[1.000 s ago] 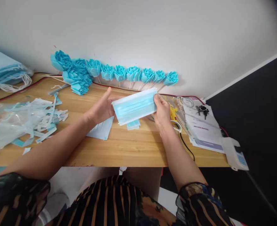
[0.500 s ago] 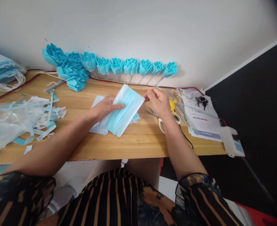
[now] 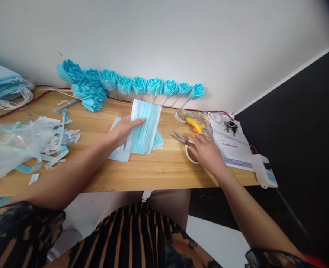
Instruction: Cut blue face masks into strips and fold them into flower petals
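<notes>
One blue mask (image 3: 145,139), now turned upright, is gripped by the left hand (image 3: 123,131) alone, thumb in front, above the desk (image 3: 159,173). Right hand (image 3: 208,152) has left the mask's corner and dropped to the scissors (image 3: 180,138), fingers over handles; can't tell if grasping. Handling now splits between mask and tool.
</notes>
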Demonstrator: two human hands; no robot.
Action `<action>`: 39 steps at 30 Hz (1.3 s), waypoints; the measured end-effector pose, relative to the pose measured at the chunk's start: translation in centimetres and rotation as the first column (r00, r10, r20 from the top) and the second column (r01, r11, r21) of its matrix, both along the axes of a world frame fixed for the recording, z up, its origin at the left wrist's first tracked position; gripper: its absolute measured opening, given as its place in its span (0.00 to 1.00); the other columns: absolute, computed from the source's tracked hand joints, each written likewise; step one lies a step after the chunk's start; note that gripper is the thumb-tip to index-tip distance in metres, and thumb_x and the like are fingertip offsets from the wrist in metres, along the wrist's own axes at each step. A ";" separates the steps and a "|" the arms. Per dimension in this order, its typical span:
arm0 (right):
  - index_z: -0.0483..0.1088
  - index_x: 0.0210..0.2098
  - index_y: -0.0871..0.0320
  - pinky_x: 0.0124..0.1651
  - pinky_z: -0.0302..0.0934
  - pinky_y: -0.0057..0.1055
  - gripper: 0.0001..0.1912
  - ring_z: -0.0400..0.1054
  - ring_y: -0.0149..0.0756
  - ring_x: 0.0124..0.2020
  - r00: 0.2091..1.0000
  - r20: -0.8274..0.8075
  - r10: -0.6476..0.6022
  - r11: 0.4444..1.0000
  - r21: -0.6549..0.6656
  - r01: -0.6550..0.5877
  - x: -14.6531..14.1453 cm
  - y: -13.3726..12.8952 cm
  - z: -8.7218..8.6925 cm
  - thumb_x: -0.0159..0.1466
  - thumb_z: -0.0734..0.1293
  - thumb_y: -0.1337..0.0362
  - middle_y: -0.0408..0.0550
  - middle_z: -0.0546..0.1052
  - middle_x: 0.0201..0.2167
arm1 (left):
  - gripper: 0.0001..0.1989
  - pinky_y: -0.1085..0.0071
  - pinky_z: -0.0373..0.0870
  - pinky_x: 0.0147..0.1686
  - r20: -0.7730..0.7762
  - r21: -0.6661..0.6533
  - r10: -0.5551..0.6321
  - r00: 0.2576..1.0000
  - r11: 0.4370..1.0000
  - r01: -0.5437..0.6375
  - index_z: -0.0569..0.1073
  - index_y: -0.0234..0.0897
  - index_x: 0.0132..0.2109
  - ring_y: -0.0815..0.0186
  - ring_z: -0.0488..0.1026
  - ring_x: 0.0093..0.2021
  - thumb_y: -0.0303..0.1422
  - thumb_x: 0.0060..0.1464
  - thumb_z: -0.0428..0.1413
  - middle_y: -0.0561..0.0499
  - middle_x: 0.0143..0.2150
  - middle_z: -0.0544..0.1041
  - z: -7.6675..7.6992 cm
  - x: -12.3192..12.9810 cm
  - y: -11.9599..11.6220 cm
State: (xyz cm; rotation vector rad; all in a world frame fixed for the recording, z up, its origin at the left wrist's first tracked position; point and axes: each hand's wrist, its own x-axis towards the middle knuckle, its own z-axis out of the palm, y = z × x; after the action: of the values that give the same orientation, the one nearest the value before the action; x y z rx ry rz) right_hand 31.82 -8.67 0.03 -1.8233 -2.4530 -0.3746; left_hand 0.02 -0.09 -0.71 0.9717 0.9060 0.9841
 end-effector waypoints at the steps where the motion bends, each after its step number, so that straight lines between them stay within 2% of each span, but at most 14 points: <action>1: 0.73 0.54 0.61 0.59 0.64 0.50 0.17 0.70 0.55 0.58 1.000 0.009 -0.006 1.000 0.004 0.006 -0.1 -0.3 0.0 0.69 0.64 0.63 0.63 0.76 0.55 | 0.25 0.60 0.78 0.40 0.015 0.006 0.005 1.000 1.000 -0.005 0.77 0.32 0.46 0.56 0.80 0.38 0.43 0.44 0.69 0.41 0.41 0.83 -0.1 0.0 0.0; 7: 0.72 0.54 0.58 0.46 0.71 0.46 0.17 0.76 0.54 0.48 0.995 -0.004 -0.096 0.994 -0.056 0.096 0.3 -1.4 0.1 0.68 0.63 0.62 0.60 0.79 0.50 | 0.21 0.62 0.77 0.43 0.047 0.019 0.026 0.999 0.999 -0.027 0.78 0.33 0.46 0.56 0.80 0.41 0.40 0.47 0.68 0.42 0.44 0.83 -0.2 0.0 0.2; 9: 0.72 0.55 0.57 0.47 0.72 0.48 0.17 0.76 0.54 0.49 0.993 -0.056 -0.102 0.992 -0.075 0.098 0.4 -1.3 0.3 0.69 0.62 0.61 0.59 0.79 0.51 | 0.20 0.62 0.77 0.42 0.070 0.005 0.004 0.998 1.000 -0.004 0.78 0.33 0.46 0.57 0.80 0.41 0.39 0.48 0.68 0.43 0.44 0.83 -0.2 0.0 0.2; 11: 0.71 0.57 0.56 0.52 0.71 0.50 0.19 0.74 0.55 0.54 0.987 -0.151 -0.055 0.997 -0.069 0.044 -0.2 -0.9 0.8 0.69 0.62 0.61 0.58 0.78 0.54 | 0.19 0.63 0.77 0.41 0.083 -0.032 -0.055 0.995 0.998 0.058 0.78 0.33 0.44 0.59 0.80 0.38 0.40 0.48 0.68 0.42 0.42 0.83 -0.1 -0.1 0.1; 13: 0.65 0.64 0.57 0.58 0.67 0.53 0.24 0.70 0.55 0.60 0.965 -0.260 0.031 0.999 -0.022 -0.038 -1.4 -0.3 1.5 0.69 0.62 0.62 0.59 0.74 0.60 | 0.18 0.63 0.77 0.39 0.085 -0.078 -0.159 0.984 0.983 0.165 0.78 0.33 0.42 0.60 0.80 0.35 0.41 0.48 0.68 0.42 0.39 0.83 0.1 -0.2 -0.1; 16: 0.53 0.71 0.52 0.64 0.61 0.57 0.34 0.63 0.53 0.66 0.913 -0.378 0.154 0.988 0.073 -0.137 -4.1 0.9 2.7 0.67 0.64 0.64 0.56 0.68 0.66 | 0.19 0.64 0.77 0.36 0.098 -0.116 -0.344 0.934 0.928 0.354 0.79 0.33 0.43 0.60 0.80 0.32 0.42 0.48 0.69 0.42 0.37 0.84 0.4 -0.3 -0.5; 19: 0.49 0.73 0.48 0.68 0.58 0.56 0.38 0.60 0.51 0.69 0.862 -0.418 0.287 0.957 0.157 -0.243 -6.7 2.3 3.5 0.67 0.65 0.67 0.52 0.66 0.68 | 0.20 0.66 0.77 0.35 0.092 -0.113 -0.455 0.886 0.879 0.464 0.80 0.33 0.43 0.61 0.80 0.33 0.41 0.47 0.70 0.42 0.39 0.84 0.5 -0.3 -0.9; 24: 0.63 0.65 0.46 0.70 0.56 0.53 0.28 0.60 0.44 0.69 0.761 -0.378 0.528 0.850 0.231 -0.474 -8.3 5.0 3.9 0.68 0.60 0.72 0.47 0.68 0.67 | 0.19 0.70 0.75 0.33 0.070 -0.066 -0.516 0.854 0.851 0.520 0.80 0.34 0.41 0.64 0.78 0.31 0.42 0.46 0.70 0.46 0.36 0.83 0.5 -0.3 -1.1; 27: 0.74 0.51 0.47 0.67 0.57 0.55 0.15 0.62 0.45 0.67 0.693 -0.443 0.568 0.814 0.181 -0.552 -8.2 6.0 4.8 0.69 0.62 0.69 0.46 0.73 0.62 | 0.20 0.70 0.74 0.33 0.075 -0.052 -0.552 0.830 0.829 0.556 0.80 0.34 0.42 0.65 0.78 0.31 0.43 0.46 0.70 0.46 0.36 0.83 0.7 -0.4 -1.1; 29: 0.77 0.40 0.49 0.66 0.59 0.54 0.09 0.64 0.45 0.65 0.636 -0.534 0.558 0.795 0.122 -0.595 -8.2 6.1 5.8 0.69 0.64 0.64 0.46 0.77 0.57 | 0.21 0.70 0.74 0.34 0.063 -0.039 -0.581 0.812 0.811 0.583 0.80 0.34 0.45 0.64 0.78 0.33 0.43 0.48 0.69 0.45 0.39 0.83 0.7 -0.3 -1.2; 31: 0.78 0.35 0.50 0.62 0.62 0.51 0.09 0.69 0.45 0.60 0.583 -0.644 0.496 0.793 0.063 -0.605 -8.5 6.0 6.7 0.68 0.66 0.59 0.47 0.80 0.51 | 0.23 0.70 0.73 0.35 0.047 0.010 -0.579 0.814 0.815 0.579 0.78 0.36 0.50 0.64 0.78 0.35 0.44 0.51 0.67 0.44 0.42 0.83 0.7 -0.1 -1.3; 34: 0.77 0.33 0.54 0.45 0.68 0.37 0.11 0.75 0.38 0.39 0.584 -0.764 0.274 0.869 -0.063 -0.491 -9.2 5.7 7.1 0.65 0.68 0.55 0.45 0.81 0.34 | 0.27 0.71 0.72 0.34 0.030 0.089 -0.502 0.865 0.863 0.498 0.77 0.38 0.51 0.63 0.79 0.36 0.51 0.52 0.64 0.44 0.44 0.82 0.6 0.0 -1.3; 36: 0.75 0.29 0.57 0.32 0.61 0.29 0.14 0.67 0.31 0.26 0.583 -0.803 0.125 0.915 -0.135 -0.381 -9.6 5.8 6.5 0.64 0.68 0.54 0.41 0.75 0.23 | 0.31 0.70 0.72 0.32 0.023 0.040 -0.489 0.872 0.872 0.487 0.78 0.37 0.47 0.61 0.79 0.35 0.59 0.49 0.62 0.43 0.41 0.83 0.4 0.1 -1.2; 39: 0.73 0.27 0.58 0.26 0.52 0.26 0.16 0.60 0.27 0.23 0.530 -0.847 0.025 0.926 -0.180 -0.331 -9.6 6.3 5.3 0.63 0.68 0.53 0.39 0.70 0.20 | 0.38 0.68 0.72 0.32 0.052 -0.045 -0.509 0.859 0.858 0.511 0.79 0.35 0.41 0.59 0.79 0.34 0.68 0.47 0.54 0.41 0.36 0.83 0.4 0.0 -0.9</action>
State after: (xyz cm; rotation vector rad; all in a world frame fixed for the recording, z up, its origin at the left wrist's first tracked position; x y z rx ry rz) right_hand 22.17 -2.37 5.32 -1.2849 -1.9721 0.8076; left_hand 0.05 -0.97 -0.33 1.0677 0.5893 0.5158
